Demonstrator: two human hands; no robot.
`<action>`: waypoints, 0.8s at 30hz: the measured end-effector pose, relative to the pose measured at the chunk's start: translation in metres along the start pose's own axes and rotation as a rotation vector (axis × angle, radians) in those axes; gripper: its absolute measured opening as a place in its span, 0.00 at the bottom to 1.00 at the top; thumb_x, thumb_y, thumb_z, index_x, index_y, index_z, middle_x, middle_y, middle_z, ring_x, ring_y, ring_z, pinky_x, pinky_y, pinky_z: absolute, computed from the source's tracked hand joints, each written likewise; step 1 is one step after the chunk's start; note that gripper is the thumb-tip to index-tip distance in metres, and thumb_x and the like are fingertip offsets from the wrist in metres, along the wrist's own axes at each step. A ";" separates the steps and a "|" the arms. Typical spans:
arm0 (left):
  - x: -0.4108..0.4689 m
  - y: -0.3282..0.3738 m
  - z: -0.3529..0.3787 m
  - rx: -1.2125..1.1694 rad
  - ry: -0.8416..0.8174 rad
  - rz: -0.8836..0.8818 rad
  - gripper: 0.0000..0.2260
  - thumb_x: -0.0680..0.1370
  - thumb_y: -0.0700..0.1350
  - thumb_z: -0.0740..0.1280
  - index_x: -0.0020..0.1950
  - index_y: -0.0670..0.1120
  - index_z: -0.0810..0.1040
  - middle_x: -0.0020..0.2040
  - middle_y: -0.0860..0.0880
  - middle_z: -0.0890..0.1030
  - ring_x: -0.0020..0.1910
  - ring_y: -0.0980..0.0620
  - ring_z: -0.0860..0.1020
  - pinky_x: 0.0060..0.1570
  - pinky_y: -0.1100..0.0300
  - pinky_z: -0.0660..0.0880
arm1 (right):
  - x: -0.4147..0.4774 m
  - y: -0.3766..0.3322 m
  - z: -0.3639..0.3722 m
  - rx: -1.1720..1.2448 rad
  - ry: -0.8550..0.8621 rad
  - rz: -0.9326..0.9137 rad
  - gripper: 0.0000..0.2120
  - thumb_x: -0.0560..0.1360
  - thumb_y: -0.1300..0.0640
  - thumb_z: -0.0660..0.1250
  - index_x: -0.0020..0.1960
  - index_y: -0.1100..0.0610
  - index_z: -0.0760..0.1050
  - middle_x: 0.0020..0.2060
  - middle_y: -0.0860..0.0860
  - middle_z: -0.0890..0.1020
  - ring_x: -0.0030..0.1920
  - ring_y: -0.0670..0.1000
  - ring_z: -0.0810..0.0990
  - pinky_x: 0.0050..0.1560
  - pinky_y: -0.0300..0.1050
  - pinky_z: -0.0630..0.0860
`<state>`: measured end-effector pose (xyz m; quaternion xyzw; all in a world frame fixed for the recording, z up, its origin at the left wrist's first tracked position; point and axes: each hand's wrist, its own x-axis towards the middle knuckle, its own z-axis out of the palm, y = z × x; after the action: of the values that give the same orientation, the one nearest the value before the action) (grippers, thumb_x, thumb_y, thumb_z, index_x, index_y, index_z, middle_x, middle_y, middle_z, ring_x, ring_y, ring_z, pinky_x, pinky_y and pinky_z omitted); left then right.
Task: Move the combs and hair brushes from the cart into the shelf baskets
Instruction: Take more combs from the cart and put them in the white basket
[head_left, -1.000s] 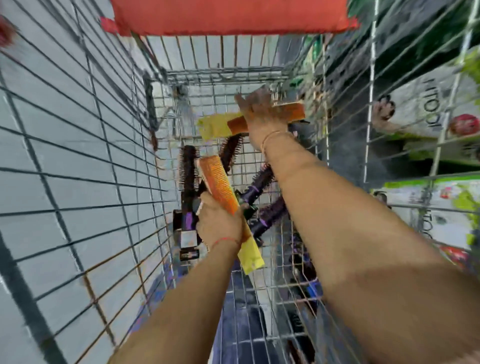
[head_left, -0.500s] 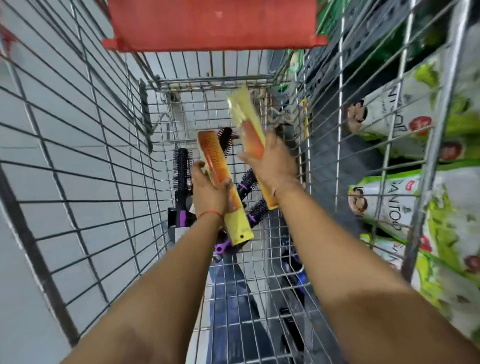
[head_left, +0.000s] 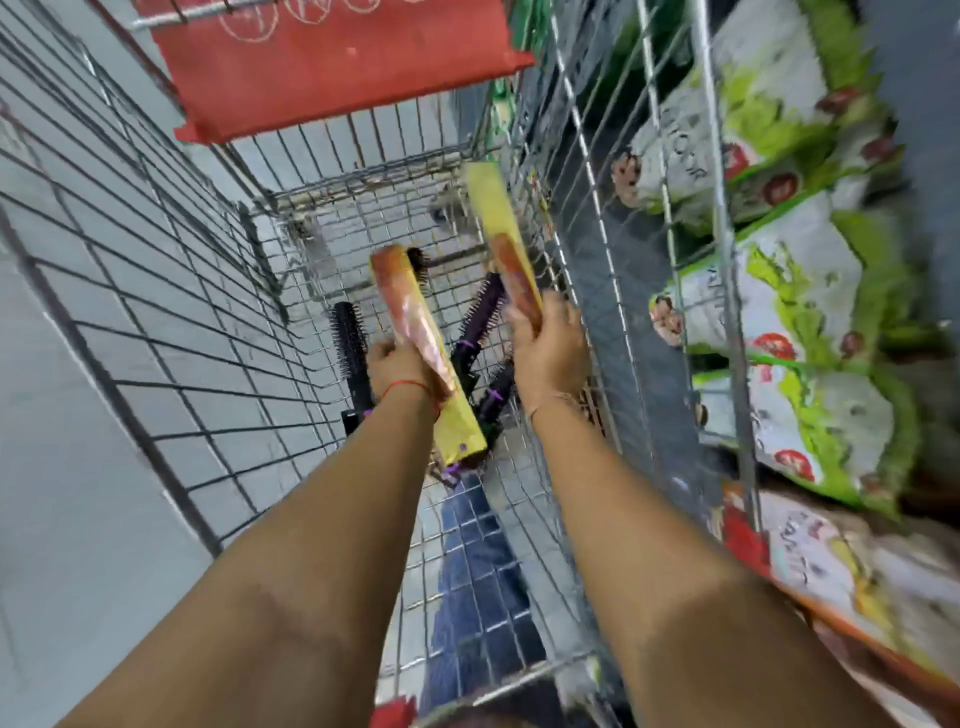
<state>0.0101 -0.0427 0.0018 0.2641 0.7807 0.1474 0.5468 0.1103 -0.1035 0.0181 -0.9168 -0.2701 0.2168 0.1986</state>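
A flat orange comb in glossy yellow packaging is gripped by the left hand. A matching packaged comb is clasped by the right hand. Bristly black and purple round brushes are seen lying in the wire cart.

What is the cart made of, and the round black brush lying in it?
The cart looks like shiny bare metal wire: thin silvery rods crossed into a grid. The round black brush seems matte plastic, with rows of short stiff bristles; blur keeps me from being sure.

Two bare arms, no sleeves. Thin red string around wrist of left hand. Pale thin string around wrist of right hand. Blue jeans seen through cart floor.
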 end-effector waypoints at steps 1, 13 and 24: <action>-0.010 0.009 -0.004 0.096 -0.005 0.088 0.16 0.81 0.42 0.54 0.32 0.49 0.61 0.29 0.52 0.69 0.36 0.53 0.68 0.37 0.70 0.68 | -0.012 -0.006 -0.007 0.066 0.078 -0.012 0.15 0.76 0.50 0.63 0.53 0.61 0.74 0.53 0.59 0.80 0.51 0.58 0.78 0.36 0.40 0.64; -0.237 0.071 -0.056 0.125 -0.526 1.105 0.18 0.81 0.46 0.53 0.62 0.36 0.72 0.58 0.36 0.80 0.57 0.40 0.77 0.47 0.55 0.67 | -0.158 -0.068 -0.182 0.764 1.012 -0.020 0.12 0.71 0.60 0.70 0.48 0.58 0.68 0.32 0.42 0.72 0.31 0.29 0.73 0.35 0.20 0.67; -0.548 -0.060 -0.032 0.663 -1.181 1.483 0.17 0.81 0.44 0.55 0.66 0.37 0.71 0.67 0.38 0.74 0.68 0.42 0.71 0.63 0.56 0.65 | -0.361 0.102 -0.396 0.474 1.430 0.523 0.14 0.70 0.58 0.70 0.53 0.64 0.77 0.50 0.65 0.82 0.52 0.62 0.80 0.52 0.51 0.72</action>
<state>0.1090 -0.4041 0.4075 0.8535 0.0243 0.0714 0.5156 0.0777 -0.4900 0.4008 -0.8007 0.1999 -0.3329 0.4562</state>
